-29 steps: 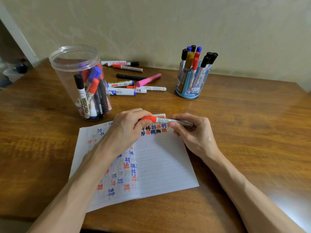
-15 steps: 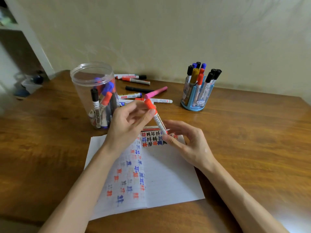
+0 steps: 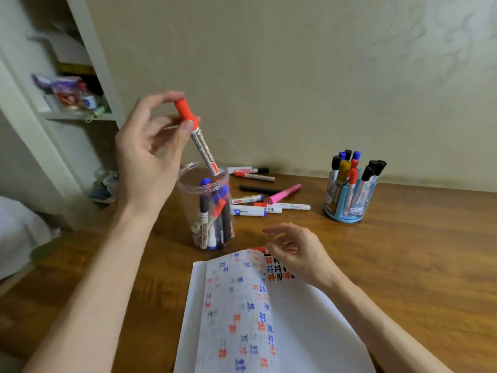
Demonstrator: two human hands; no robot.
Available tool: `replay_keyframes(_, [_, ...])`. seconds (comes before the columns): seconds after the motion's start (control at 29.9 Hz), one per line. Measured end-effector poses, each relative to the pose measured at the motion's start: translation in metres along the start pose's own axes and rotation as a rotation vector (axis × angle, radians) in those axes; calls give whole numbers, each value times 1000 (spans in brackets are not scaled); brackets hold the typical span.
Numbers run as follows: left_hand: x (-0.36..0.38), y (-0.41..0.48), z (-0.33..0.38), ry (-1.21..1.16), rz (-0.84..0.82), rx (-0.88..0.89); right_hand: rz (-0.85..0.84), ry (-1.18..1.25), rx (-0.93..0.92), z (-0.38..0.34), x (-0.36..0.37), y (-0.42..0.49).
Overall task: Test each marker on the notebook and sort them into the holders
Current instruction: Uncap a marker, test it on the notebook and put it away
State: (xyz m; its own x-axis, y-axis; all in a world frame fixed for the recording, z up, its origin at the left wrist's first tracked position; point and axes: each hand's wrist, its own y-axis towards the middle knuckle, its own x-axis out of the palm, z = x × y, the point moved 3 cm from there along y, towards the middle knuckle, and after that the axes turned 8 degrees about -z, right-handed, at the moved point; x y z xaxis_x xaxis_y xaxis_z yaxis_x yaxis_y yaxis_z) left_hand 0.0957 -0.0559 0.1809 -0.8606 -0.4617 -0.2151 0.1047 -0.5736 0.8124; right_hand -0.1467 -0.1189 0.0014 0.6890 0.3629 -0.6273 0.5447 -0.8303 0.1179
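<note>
The wooden desk (image 3: 416,265) is carrying everything. The open notebook (image 3: 309,332), covered with red, blue and black marks, is lying at the near edge. The clear jar (image 3: 188,208), with markers inside, is standing just beyond the notebook's far left corner, and the blue holder (image 3: 347,215), full of upright markers, is standing nearer the far edge. The left hand (image 3: 150,157) is pinching the red-capped marker (image 3: 201,145) by its cap, tilted, its lower end at the jar's mouth. The right hand (image 3: 298,251) is hovering over the notebook's far edge, fingers loose, gripping nothing. Loose markers (image 3: 258,205) are lying between jar and holder.
</note>
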Motion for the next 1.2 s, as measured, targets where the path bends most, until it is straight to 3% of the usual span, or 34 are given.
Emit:
replay_keyframes(0.43, [10, -23, -62, 303, -161, -271, 26, 45, 6, 7, 9, 20])
replay_keyframes(0.84, [12, -49, -80, 471, -141, -215, 72, 6, 8, 18, -1, 15])
replay_keyframes(1.0, [15, -54, -74, 386, -105, -207, -38, -127, 37, 22, -6, 12])
replay_keyframes(1.2, [21, -72, -46, 368, 99, -47, -121, -384, 71, 25, -19, 10])
